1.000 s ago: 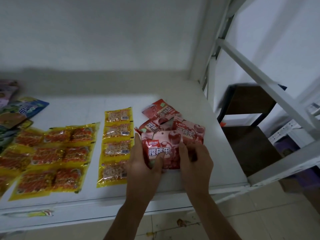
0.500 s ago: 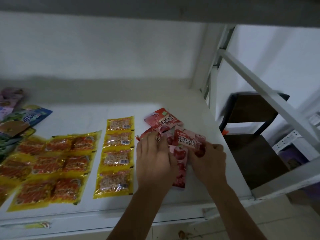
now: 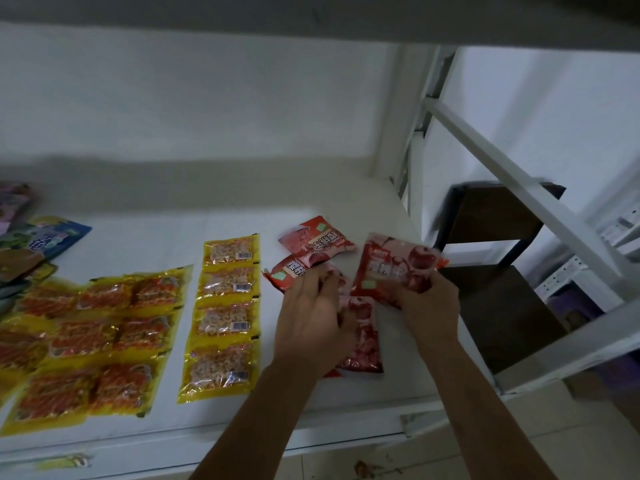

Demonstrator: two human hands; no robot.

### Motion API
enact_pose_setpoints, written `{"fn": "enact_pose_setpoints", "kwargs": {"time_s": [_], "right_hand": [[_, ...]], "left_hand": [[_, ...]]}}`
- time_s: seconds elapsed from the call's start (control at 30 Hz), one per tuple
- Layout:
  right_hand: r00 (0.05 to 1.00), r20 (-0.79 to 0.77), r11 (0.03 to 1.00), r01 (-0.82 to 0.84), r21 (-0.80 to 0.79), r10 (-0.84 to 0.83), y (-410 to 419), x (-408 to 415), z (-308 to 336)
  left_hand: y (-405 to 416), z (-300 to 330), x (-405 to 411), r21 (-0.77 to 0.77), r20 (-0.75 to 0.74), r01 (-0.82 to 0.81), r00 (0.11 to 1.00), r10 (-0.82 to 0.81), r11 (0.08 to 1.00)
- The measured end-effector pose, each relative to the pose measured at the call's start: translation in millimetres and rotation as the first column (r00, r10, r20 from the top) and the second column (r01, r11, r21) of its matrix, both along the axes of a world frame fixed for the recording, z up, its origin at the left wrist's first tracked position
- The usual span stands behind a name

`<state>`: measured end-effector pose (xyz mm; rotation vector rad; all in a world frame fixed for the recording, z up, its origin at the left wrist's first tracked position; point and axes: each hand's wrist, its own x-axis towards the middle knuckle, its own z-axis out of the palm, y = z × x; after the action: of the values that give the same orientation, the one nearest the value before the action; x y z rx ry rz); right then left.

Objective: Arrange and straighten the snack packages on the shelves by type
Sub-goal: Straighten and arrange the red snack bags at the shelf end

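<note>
The right hand [image 3: 427,299] pinches a red cherry packet [image 3: 394,263] by its lower edge, fingers curled around it, and holds it tilted and lifted off the white shelf [image 3: 145,244]. At nine o'clock from it, the left hand [image 3: 310,320] lies palm-down with fingers bent over two more red packets: one packet under its fingertips [image 3: 291,270] and a lengthwise packet [image 3: 362,337] that runs toward six o'clock beneath the palm. Whether those fingers actually pinch a packet or only press on them is not clear from this view. A fourth red packet [image 3: 317,237] lies loose at twelve o'clock from the left hand, skewed, with its print upside down.

Outward at nine o'clock, the work looks finished: a yellow column of four packets [image 3: 225,320] sits in a straight line, edge to edge, and beyond it the orange-filled yellow packets [image 3: 93,341] lie in tidy rows of pairs. At the far ten o'clock edge a blue packet [image 3: 45,240] and a few others overlap loosely; they are partly cut off, so their order cannot be judged.

By this reading the task is well past halfway. The red group is the one in hand: its four packets are gathered together by type but lie at mixed angles, so they need turning the same way and laying in a line beside the yellow column. The heap at the far left may want attention afterwards.
</note>
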<state>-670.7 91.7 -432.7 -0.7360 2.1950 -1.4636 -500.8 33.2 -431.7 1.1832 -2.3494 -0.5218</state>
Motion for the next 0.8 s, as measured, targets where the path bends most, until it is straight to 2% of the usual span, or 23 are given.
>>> {"fn": "enact_pose_setpoints", "kwargs": {"time_s": [0.1,0.17,0.27,0.33,0.4,0.5,0.67,0.8], "right_hand": [[0.999,0.050,0.978,0.025,-0.207,-0.015,5.3,1.5,10.7],[0.980,0.124,0.934,-0.107,-0.340,0.157,10.2,14.2,25.2],[0.893,0.235,0.885,-0.284,-0.370,0.385,12.3,39.7,28.9],[0.878,0.257,0.887,-0.306,-0.347,0.403,9.3,53.7,18.6],[0.886,0.261,0.899,-0.296,-0.322,0.384,6.0,67.1,5.1],[0.914,0.201,0.912,-0.286,-0.295,0.351,4.4,81.3,-5.9],[0.946,0.073,0.927,-0.291,-0.237,0.316,4.3,82.4,-12.0],[0.947,0.027,0.927,-0.309,-0.215,0.321,7.5,81.7,-14.4]], "left_hand": [[2.4,7.7,1.2,0.029,-0.150,-0.072,0.986,0.075,0.997],[7.6,17.4,5.7,0.198,-0.347,-0.036,0.932,0.104,0.979],[15.0,32.2,14.3,0.508,-0.623,0.152,0.744,0.241,0.848],[15.5,30.3,21.8,0.604,-0.650,0.130,0.651,0.392,0.786],[15.2,21.6,29.9,0.597,-0.653,0.062,0.617,0.440,0.800],[20.8,7.7,34.8,0.495,-0.645,-0.057,0.645,0.410,0.867],[40.9,-5.4,29.5,0.362,-0.651,-0.222,0.635,0.416,0.905],[36.9,-9.1,30.5,0.371,-0.652,-0.201,0.638,0.409,0.907]]}}
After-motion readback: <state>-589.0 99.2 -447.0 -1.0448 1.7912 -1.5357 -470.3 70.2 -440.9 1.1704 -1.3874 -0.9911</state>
